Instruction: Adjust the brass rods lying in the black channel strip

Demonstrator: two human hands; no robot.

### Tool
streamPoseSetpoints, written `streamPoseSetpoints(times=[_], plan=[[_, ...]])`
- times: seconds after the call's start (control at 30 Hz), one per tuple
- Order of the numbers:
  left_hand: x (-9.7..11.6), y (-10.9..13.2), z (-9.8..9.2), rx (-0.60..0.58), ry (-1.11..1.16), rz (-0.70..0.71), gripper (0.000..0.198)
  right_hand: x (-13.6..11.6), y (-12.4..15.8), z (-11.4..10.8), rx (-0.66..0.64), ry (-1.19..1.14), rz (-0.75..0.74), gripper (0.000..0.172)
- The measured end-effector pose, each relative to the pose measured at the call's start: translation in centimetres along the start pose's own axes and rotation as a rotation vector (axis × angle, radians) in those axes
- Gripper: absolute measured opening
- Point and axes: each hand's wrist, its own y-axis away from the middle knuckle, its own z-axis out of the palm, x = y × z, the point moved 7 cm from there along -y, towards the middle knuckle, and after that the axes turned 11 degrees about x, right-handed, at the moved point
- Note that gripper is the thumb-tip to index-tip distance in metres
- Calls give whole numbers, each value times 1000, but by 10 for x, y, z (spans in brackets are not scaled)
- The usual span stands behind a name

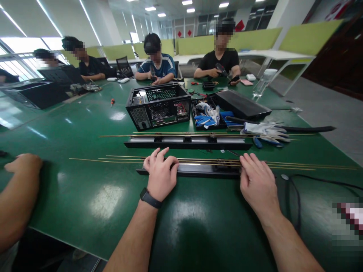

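Observation:
A black rail (210,169) with a silvery inner face lies across the table in front of me, several long thin brass-coloured rods (295,166) running along and past it. My left hand (161,175), a dark band at its wrist, rests over the left part of the rail. Its fingers are spread, some raised, thumb and index apart near the rods. At the right end, my right hand (256,181) wraps the rail, fingers together over the rods and thumb on the near side; the fingers' undersides are hidden. Behind lies a second black rail (187,145) with more rods.
An open black computer case (159,107) stands behind the rails. Right of it are a black tray (195,121) with gloves, a black panel (242,104) and loose gloves (266,132). A cable (320,178) lies at right. A neighbour's arm (21,189) rests at left; several people sit opposite.

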Motion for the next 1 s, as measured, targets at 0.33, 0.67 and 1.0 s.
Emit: streamPoseSetpoints(times=[0.33,0.67,1.0], plan=[[0,0,4,-32,18,24,12,0,-1,-1,8,3,7,39],[7,2,9,-41,84,33,11,2,1,2,15,-3,-15,40],[4,1,5,-81,80,11,11,10,4,6,24,-55,1,48]])
